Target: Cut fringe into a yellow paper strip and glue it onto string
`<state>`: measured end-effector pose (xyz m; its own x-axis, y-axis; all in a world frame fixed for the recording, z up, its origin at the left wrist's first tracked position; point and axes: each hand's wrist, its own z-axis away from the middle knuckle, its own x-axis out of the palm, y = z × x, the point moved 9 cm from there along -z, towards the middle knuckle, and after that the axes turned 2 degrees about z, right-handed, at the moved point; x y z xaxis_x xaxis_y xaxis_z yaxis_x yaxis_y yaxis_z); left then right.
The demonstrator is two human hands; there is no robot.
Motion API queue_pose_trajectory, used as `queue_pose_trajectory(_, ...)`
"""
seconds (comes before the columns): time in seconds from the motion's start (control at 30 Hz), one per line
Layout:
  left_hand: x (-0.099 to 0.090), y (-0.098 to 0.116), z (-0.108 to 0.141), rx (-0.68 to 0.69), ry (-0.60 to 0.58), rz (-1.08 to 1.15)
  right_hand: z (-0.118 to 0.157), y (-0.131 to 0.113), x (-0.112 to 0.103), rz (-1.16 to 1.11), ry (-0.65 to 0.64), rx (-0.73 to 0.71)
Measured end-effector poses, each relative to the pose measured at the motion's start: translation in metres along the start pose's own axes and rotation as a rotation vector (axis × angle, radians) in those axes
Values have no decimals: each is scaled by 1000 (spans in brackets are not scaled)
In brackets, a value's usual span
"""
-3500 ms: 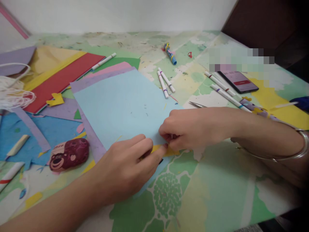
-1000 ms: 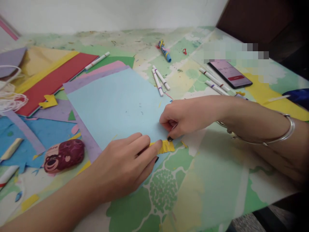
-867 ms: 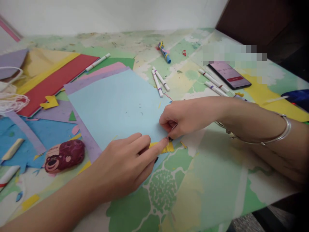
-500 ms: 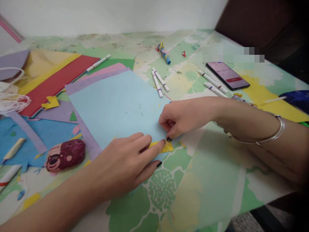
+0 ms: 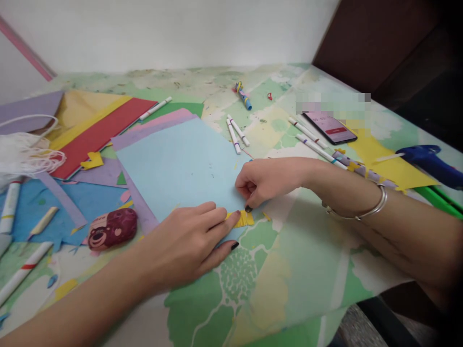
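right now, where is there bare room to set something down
The widest bare tablecloth lies at near right, bordered by the left hand, right forearm and table edge. A smaller, speckled patch lies between the middle markers and the marker pair beside the phone. Crowded: the left, with string and red paper; the right, around the blue tool.

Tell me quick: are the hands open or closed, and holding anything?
Left hand: open, palm down, touching the yellow strip.
Right hand: curled closed by the strip; can't tell if it holds anything.
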<state>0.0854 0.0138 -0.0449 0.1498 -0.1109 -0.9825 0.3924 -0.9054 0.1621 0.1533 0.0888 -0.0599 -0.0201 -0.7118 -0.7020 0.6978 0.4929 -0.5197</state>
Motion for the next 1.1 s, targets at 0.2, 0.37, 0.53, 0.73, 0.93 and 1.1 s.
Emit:
queue_pose_trajectory(0.2, -29, -32, 15, -199, 327, 354, 14, -14, -3, -53, 144, -147)
queue_pose_trajectory(0.37, -32, -44, 7, -322, 358, 433, 31, -27, -13, -204, 371, -245)
queue_pose_trajectory(0.53, -31, -38, -9, -372, 299, 622, 51, -37, -28, -105, 645, -297)
queue_pose_trajectory(0.73, -12, -55, -1, -651, 341, 1098, 63, -17, -42, -239, 875, -245)
queue_pose_trajectory(0.93, 11, -55, 7, -700, 389, 1459, 104, 3, -63, -196, 1371, -67)
queue_pose_trajectory(1.1, 10, -55, 8, -722, 487, 1552, 75, -8, -39, -399, 1037, -52)
